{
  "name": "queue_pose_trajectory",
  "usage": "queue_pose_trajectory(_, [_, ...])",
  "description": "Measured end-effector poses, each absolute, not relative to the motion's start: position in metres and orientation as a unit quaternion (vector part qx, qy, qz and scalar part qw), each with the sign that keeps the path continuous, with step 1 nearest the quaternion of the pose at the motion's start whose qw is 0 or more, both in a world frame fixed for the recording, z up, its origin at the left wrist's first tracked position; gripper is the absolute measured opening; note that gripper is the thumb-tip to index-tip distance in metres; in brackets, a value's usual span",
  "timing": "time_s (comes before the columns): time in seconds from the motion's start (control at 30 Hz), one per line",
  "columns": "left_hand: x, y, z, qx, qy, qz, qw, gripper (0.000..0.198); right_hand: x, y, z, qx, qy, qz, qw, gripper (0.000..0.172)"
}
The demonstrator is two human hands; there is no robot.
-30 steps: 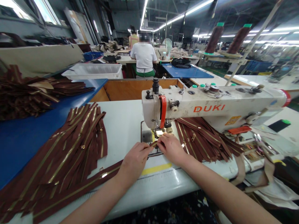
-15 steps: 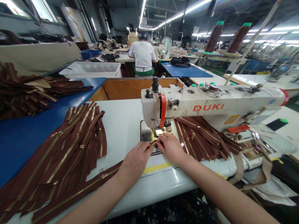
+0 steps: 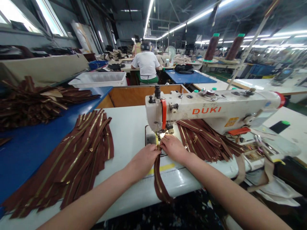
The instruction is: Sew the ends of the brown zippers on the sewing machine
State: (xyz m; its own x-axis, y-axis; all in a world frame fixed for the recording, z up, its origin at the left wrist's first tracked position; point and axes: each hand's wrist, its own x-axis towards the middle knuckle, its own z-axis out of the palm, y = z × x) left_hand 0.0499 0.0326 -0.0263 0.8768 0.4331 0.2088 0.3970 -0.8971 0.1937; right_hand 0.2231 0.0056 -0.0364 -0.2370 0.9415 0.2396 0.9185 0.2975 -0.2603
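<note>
One brown zipper (image 3: 158, 179) is in hand, at the sewing table (image 3: 124, 127). Its upper end lies in front of the needle of the one sewing machine (image 3: 182, 110). Its long axis runs from there toward the table's near edge, bending slightly right, and the lower end droops at that edge.

The left hand (image 3: 141, 162) pinches the upper end between thumb and fingers. The right hand (image 3: 175, 149) has its fingers bunched narrow on the same end, touching or nearly touching the left fingertips; the exact grip is partly hidden.

Two zipper piles flank the hands. The left pile (image 3: 88, 153) fans from the table's far side toward its near left corner, most strips slanting that way. The right pile (image 3: 201, 140) lies under the machine's arm, its strips slanting toward the near edge on the right. A third heap (image 3: 31, 102) sits on the blue table (image 3: 48, 140) beyond the left edge. The strips overlap too much to count.

Two thread cones (image 3: 212, 47) with green tops stand at right, behind the machine. Two people (image 3: 145, 65) are ahead.

Orange letters on the machine's arm read "DUKI". The one yellow label (image 3: 231, 122) below them is too small to read, as are any figures on the ruler strip (image 3: 177, 172) along the near edge.
</note>
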Motion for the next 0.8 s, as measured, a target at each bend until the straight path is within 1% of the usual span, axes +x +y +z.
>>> queue_pose_trajectory(0.17, [0.042, 0.026, -0.039, 0.974, 0.174, 0.144, -0.036, 0.03, 0.222, 0.007, -0.04, -0.595, -0.78, 0.033, 0.191, 0.009])
queue_pose_trajectory(0.4, [0.042, 0.032, -0.035, 0.984, 0.108, 0.09, -0.107, 0.034, 0.219, 0.006, -0.042, -0.619, -0.755, 0.037, 0.211, 0.01])
queue_pose_trajectory(0.53, [0.044, 0.036, -0.033, 0.986, 0.073, 0.062, -0.14, 0.033, 0.217, 0.008, -0.043, -0.624, -0.746, 0.046, 0.229, 0.011])
queue_pose_trajectory(0.63, [0.044, 0.036, -0.038, 0.983, 0.073, 0.083, -0.15, 0.033, 0.22, 0.009, -0.044, -0.625, -0.727, 0.08, 0.273, 0.011])
queue_pose_trajectory(0.73, [0.043, 0.033, -0.046, 0.98, 0.091, 0.111, -0.138, 0.034, 0.226, 0.005, -0.044, -0.621, -0.696, 0.133, 0.336, 0.01])
queue_pose_trajectory(0.8, [0.044, 0.031, -0.049, 0.978, 0.111, 0.122, -0.129, 0.034, 0.23, -0.002, -0.045, -0.6, -0.697, 0.15, 0.362, 0.011])
